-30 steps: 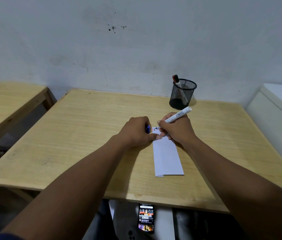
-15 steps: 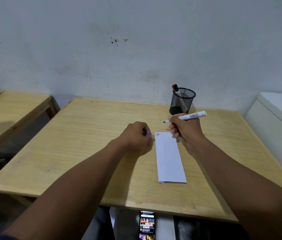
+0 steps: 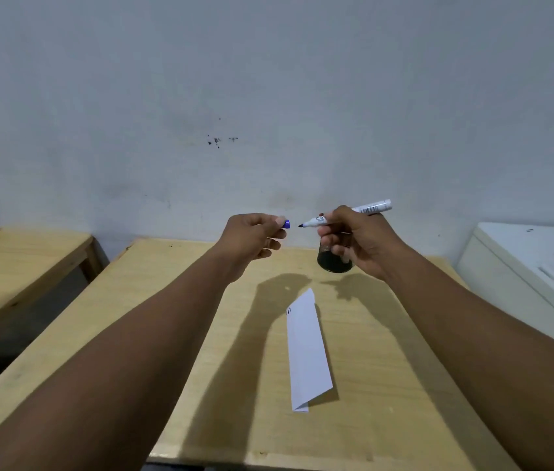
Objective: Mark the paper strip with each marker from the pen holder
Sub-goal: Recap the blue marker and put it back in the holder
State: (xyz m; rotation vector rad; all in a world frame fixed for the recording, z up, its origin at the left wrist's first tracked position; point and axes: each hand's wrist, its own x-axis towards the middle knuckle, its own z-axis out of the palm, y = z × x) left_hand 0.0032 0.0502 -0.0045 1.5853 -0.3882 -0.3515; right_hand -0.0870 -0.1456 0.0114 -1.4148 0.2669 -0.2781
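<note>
My right hand (image 3: 357,237) holds a white marker (image 3: 370,208) raised above the table, its uncapped dark tip pointing left. My left hand (image 3: 251,237) pinches the blue cap (image 3: 286,224) a short gap from that tip, level with it. The white paper strip (image 3: 307,348) lies on the wooden table (image 3: 166,334) below both hands, with two short marks near its far left corner. The black mesh pen holder (image 3: 333,263) stands behind the strip, mostly hidden by my right hand; its contents are out of sight.
A second wooden table (image 3: 13,266) stands to the left across a gap. A white cabinet (image 3: 534,266) sits close on the right. A pale wall runs right behind the table.
Both hands rose off the paper strip to chest height. The marker tip left the strip and now points at the cap. The view tilted upward.
</note>
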